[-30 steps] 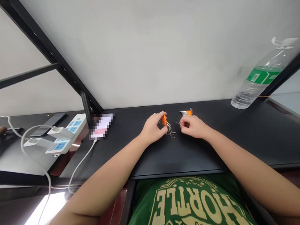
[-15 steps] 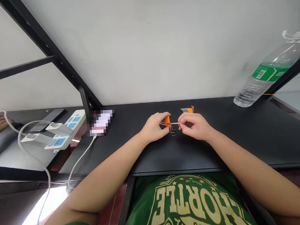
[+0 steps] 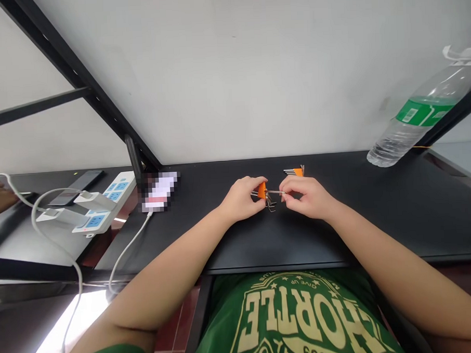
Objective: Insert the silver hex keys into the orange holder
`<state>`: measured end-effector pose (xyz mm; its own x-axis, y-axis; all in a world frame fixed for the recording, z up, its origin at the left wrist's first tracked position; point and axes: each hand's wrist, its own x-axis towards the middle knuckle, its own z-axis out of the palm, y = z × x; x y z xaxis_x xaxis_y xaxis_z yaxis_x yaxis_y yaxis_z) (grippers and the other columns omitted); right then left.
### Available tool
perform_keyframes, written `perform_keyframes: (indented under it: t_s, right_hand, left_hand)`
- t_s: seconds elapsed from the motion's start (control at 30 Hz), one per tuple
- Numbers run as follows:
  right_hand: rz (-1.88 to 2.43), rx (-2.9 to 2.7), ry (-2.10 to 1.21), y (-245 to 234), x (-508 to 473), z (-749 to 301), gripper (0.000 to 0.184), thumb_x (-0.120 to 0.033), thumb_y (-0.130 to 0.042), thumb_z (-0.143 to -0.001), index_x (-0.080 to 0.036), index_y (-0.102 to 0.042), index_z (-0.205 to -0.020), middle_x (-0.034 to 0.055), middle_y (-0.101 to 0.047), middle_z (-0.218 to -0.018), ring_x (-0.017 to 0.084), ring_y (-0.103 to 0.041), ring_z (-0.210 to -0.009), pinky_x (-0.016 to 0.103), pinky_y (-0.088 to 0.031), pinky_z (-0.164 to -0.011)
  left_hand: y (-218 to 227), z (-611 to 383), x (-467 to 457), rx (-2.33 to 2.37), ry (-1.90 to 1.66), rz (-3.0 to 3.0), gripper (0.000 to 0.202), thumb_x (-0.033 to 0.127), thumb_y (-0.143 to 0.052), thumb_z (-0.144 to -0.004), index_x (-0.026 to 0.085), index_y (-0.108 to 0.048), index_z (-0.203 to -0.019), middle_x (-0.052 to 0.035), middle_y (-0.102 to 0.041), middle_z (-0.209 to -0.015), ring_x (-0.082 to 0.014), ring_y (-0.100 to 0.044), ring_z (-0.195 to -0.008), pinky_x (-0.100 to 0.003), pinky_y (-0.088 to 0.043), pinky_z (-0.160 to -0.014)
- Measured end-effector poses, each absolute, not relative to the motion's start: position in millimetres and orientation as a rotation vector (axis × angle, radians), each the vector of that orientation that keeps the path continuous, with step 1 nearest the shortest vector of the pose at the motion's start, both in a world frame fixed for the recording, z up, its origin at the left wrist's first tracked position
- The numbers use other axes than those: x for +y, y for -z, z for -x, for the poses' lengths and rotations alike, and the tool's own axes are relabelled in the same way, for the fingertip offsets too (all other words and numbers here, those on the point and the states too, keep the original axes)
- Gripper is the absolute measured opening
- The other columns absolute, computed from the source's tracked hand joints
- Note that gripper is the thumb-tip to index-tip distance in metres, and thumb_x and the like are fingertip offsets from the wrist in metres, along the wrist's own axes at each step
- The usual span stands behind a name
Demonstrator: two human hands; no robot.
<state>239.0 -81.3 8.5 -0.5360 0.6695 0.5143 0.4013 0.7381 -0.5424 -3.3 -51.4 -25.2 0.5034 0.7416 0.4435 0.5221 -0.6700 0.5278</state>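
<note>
Between thumb and fingers, my left hand [image 3: 244, 199] grips an orange hex key holder [image 3: 262, 190] with several bent hex keys [image 3: 271, 203] sticking out of it. My right hand [image 3: 304, 196] is closed in a pinch on the end of one hex key [image 3: 274, 192], whose other end meets the orange holder. Whether that end sits inside the holder, I cannot tell. Just behind my right hand lies a second orange hex key holder [image 3: 298, 171] with its own keys, partly hidden by the hand.
A phone with a blurred screen [image 3: 160, 191] lies charging on the black table [image 3: 378, 217], left of my hands. Further left are a white power strip [image 3: 121, 189], a dark phone [image 3: 78, 187] and another person's hand [image 3: 0, 198]. A large water bottle [image 3: 412, 119] stands at the back right.
The hex key between my hands has tilted slightly, its right end a little lower relative to the holder. Both hands keep nearly the same place. The other person's hand at far left has shifted.
</note>
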Motion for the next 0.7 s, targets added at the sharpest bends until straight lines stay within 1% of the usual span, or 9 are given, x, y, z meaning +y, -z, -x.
perform_keyframes:
  t_s: [0.2,0.33,0.4,0.47,0.57,0.7]
  right_hand:
    - [0.84,-2.185,-0.45,-4.9,-78.2,-243.3,0.016,-0.015,-0.061,-0.088,-0.022,-0.06,-0.074,0.0032,-0.066,-0.084,0.015,-0.058,-0.069,0.031,-0.047,-0.062]
    - [0.873,-2.185,-0.396,-1.3,-77.0,-243.4,0.017,-0.014,-0.062,-0.088,-0.022,-0.059,-0.074,0.0029,-0.066,-0.082,0.015,-0.056,-0.067,0.03,-0.045,-0.06]
    - [0.845,-2.228,-0.358,1.0,-76.6,-242.0,0.016,-0.016,-0.061,-0.092,-0.022,-0.06,-0.077,0.0036,-0.066,-0.084,0.016,-0.058,-0.07,0.031,-0.048,-0.063]
    - [0.809,-2.3,-0.313,4.3,-76.1,-240.2,0.015,-0.018,-0.058,-0.097,-0.021,-0.065,-0.084,0.0055,-0.068,-0.091,0.017,-0.063,-0.077,0.032,-0.051,-0.068]
    - [0.795,-2.382,-0.27,9.7,-75.4,-237.7,0.019,-0.021,-0.054,-0.103,-0.02,-0.07,-0.093,0.0077,-0.07,-0.101,0.018,-0.066,-0.085,0.032,-0.054,-0.074]
    - [0.807,-2.378,-0.346,12.7,-75.1,-234.7,0.021,-0.02,-0.051,-0.105,-0.02,-0.072,-0.098,0.0075,-0.07,-0.101,0.018,-0.066,-0.086,0.033,-0.054,-0.077]
  left_hand:
    - [24.6,3.2,-51.4,1.073,-0.933,-2.486,0.047,0.023,-0.072,-0.079,0.026,-0.065,-0.125,-0.0019,-0.076,-0.105,-0.0233,-0.068,-0.1,-0.044,-0.052,-0.099]
    - [22.8,4.1,-52.6,1.105,-0.916,-2.548,0.045,0.024,-0.07,-0.081,0.025,-0.064,-0.126,-0.0024,-0.076,-0.106,-0.024,-0.066,-0.102,-0.045,-0.048,-0.099]
    - [20.9,4.6,-53.9,1.128,-0.89,-2.608,0.044,0.025,-0.068,-0.082,0.024,-0.063,-0.126,-0.0031,-0.076,-0.104,-0.0249,-0.066,-0.104,-0.046,-0.046,-0.1]
    - [18.5,4.2,-56.4,1.134,-0.883,-2.667,0.041,0.026,-0.068,-0.083,0.023,-0.064,-0.125,-0.0031,-0.077,-0.102,-0.0253,-0.065,-0.107,-0.047,-0.044,-0.103]
    - [15.8,1.6,-61.7,1.077,-0.897,-2.712,0.038,0.027,-0.067,-0.084,0.023,-0.064,-0.122,-0.0023,-0.076,-0.097,-0.0245,-0.064,-0.108,-0.046,-0.041,-0.105]
    - [16.5,-1.2,-65.5,1.03,-0.935,-2.692,0.037,0.025,-0.067,-0.083,0.023,-0.064,-0.12,-0.0014,-0.076,-0.094,-0.0226,-0.064,-0.105,-0.043,-0.042,-0.103]
